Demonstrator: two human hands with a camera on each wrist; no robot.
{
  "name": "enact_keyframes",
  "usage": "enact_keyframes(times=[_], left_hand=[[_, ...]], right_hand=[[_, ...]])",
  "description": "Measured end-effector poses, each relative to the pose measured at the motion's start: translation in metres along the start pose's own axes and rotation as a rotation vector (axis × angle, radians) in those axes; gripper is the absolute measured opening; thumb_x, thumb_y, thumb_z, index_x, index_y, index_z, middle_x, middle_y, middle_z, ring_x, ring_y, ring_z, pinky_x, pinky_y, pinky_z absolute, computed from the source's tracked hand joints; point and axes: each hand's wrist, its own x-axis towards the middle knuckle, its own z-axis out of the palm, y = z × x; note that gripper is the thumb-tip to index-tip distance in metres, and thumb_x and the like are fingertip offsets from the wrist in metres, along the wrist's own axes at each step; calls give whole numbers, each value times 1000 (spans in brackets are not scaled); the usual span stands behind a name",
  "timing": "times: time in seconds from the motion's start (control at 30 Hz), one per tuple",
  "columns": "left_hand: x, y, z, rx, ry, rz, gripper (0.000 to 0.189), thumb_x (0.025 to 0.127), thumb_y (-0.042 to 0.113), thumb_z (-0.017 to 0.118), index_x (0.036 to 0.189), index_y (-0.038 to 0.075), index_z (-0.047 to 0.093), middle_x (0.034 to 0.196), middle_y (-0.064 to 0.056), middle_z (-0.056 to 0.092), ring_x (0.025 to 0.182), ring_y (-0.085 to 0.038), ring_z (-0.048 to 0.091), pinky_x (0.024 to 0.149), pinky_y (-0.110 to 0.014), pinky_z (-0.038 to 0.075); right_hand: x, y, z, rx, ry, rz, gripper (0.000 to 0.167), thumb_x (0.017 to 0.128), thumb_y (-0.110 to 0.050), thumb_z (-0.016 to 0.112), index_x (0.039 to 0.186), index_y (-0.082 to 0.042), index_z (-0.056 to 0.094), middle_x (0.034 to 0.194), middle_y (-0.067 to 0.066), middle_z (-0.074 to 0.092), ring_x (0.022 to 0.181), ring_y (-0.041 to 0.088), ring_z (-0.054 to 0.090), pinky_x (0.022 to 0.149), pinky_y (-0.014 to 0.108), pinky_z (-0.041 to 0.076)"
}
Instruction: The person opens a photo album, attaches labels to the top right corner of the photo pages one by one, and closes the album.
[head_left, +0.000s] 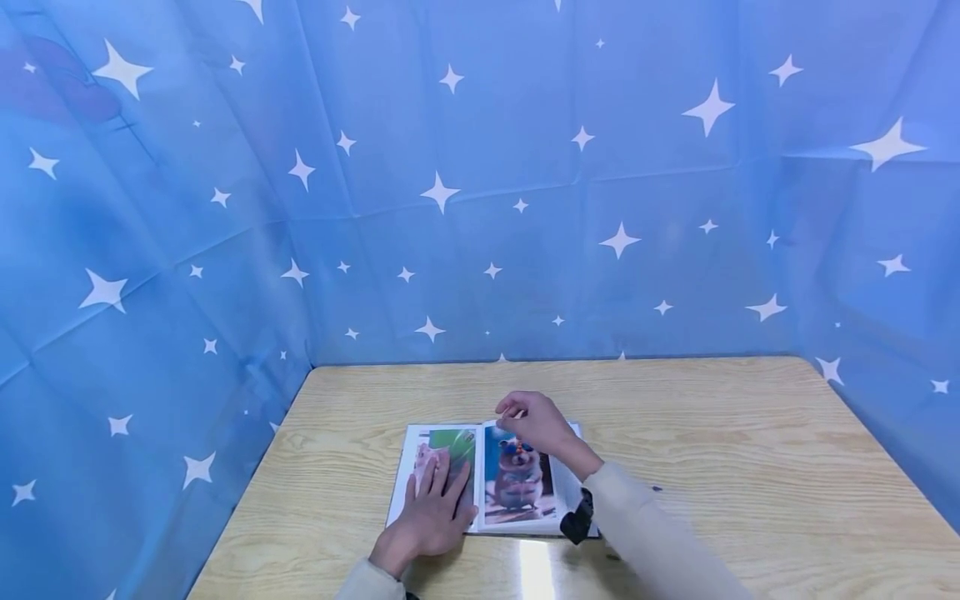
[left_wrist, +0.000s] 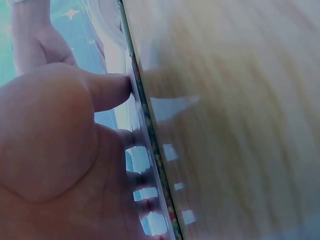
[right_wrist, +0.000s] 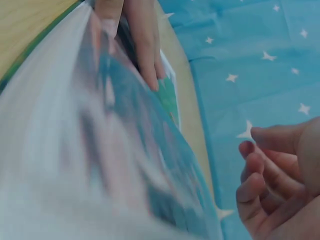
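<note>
An open photo album (head_left: 480, 521) lies on the table. My left hand (head_left: 435, 515) rests spread on its left page, over a photo (head_left: 452, 437) with green and a pinkish animal, partly hidden. In the left wrist view, the left fingertips (left_wrist: 120, 90) touch the album beside its edge. The right page bears a photo of a furry animal in coloured glasses (head_left: 517, 479). Above that page's top edge is my right hand (head_left: 536, 423), fingers loosely curled. In the right wrist view, a glossy bent page (right_wrist: 125, 135) stands apart from the right hand (right_wrist: 280, 180), which holds nothing visible.
The wooden table (head_left: 712, 433) spreads on both sides of the album. Behind it and at the left hangs a blue curtain (head_left: 525, 275) with white stars. A small dark speck (head_left: 657, 488) lies right of the album. A black band (head_left: 577, 521) is around the right wrist.
</note>
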Motion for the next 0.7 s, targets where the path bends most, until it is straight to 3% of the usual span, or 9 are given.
enact_keyframes(times=[0.53, 0.7], left_hand=[[-2, 2, -4, 18, 0, -1, 66, 103, 46, 42, 157, 11, 27, 163, -25, 8, 150, -45, 5, 114, -70, 9], [-2, 3, -4, 19, -17, -10, 66, 103, 47, 40, 157, 12, 26, 164, -24, 8, 150, -44, 4, 115, -69, 8]], right_hand=[[-41, 37, -49, -54, 41, -16, 10, 94, -9, 66, 102, -7, 71, 92, -1, 67, 86, 14, 60, 74, 29, 51], [-58, 52, -67, -113, 13, -12, 6, 93, -10, 67, 97, -9, 70, 89, -3, 64, 83, 13, 57, 71, 27, 50]])
